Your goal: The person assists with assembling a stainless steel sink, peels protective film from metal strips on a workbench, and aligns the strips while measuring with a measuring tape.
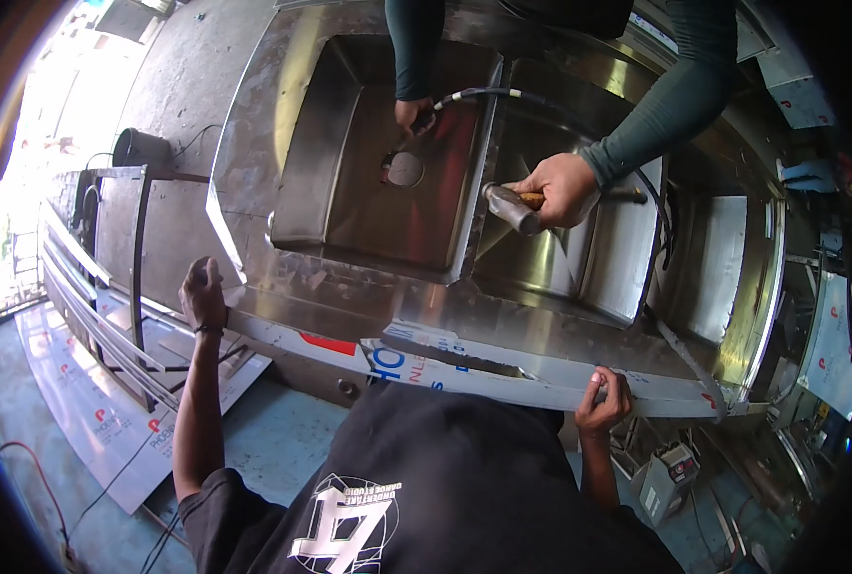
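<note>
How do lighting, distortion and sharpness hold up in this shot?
Head view: left edge blown out to white, corners falling to black; head view: wide-angle distortion bows the steel countertop; head view: yellowish glare streaks the middle basin, a reddish reflection tints the left basin; head view: hammer fairly sharp, without obvious motion blur.

Head-worn view, forward and steeply down
Wide and dark-rimmed, it looks from close above the wearer's black T-shirt (pixel 483 469) across a stainless-steel sink unit (pixel 302 293) toward a co-worker's dark green sleeves (pixel 663 110)
</note>
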Tool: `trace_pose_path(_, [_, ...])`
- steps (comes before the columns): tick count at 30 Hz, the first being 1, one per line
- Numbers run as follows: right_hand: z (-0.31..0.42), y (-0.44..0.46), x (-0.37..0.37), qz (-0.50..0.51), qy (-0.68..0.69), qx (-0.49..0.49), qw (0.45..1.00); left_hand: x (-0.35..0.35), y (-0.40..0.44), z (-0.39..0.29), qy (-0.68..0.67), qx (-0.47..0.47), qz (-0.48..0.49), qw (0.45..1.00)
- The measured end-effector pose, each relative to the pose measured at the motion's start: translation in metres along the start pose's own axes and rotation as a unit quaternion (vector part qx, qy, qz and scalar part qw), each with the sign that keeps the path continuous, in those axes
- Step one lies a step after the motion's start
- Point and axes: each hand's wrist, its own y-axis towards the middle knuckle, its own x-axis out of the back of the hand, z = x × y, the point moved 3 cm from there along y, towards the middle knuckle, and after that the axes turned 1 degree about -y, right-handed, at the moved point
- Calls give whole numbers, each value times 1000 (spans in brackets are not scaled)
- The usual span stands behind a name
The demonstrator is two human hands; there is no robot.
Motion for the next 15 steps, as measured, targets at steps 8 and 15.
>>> trace_pose_path(8, [7, 20, 2, 111, 23, -51, 992, -1, 1, 5, 2, 0, 0, 1000])
trace_pose_path(15, [27, 124, -1, 32, 22, 3, 999, 0, 0, 3, 1, -21, -13, 1000])
